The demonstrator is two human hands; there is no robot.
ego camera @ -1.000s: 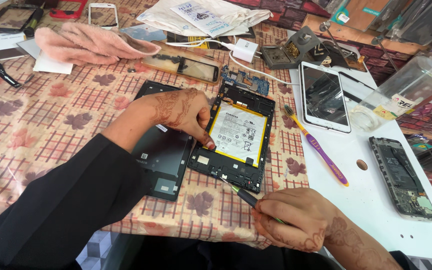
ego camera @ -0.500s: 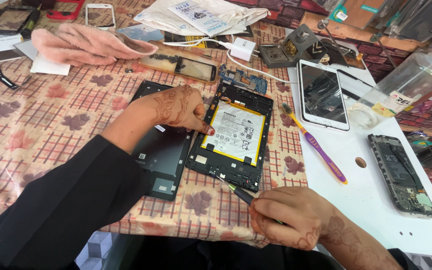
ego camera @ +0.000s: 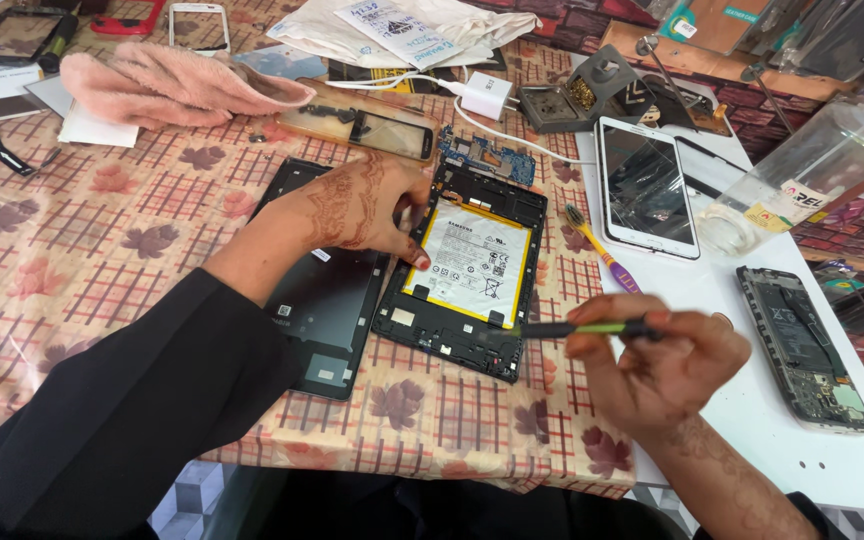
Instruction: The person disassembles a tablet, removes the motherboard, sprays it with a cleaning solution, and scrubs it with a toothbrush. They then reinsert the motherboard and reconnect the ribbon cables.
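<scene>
Desk [ego camera: 72, 250] under checked floral cloth, carrying opened tablet [ego camera: 462, 268] with white battery exposed, black back cover [ego camera: 327, 300] just beside it at left. Left hand [ego camera: 362, 205] pressed flat on tablet's left edge, fingers curled, gripping nothing. Right hand [ego camera: 657, 365] closed around screwdriver [ego camera: 572, 327], tip over tablet's lower right corner.

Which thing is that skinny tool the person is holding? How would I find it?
Start at the opened tablet with the big white battery on the checked tablecloth. Just right of its lower corner, the right hand pinches a thin screwdriver. Unlike the purple toothbrush nearby, it is black with a green band.
</scene>
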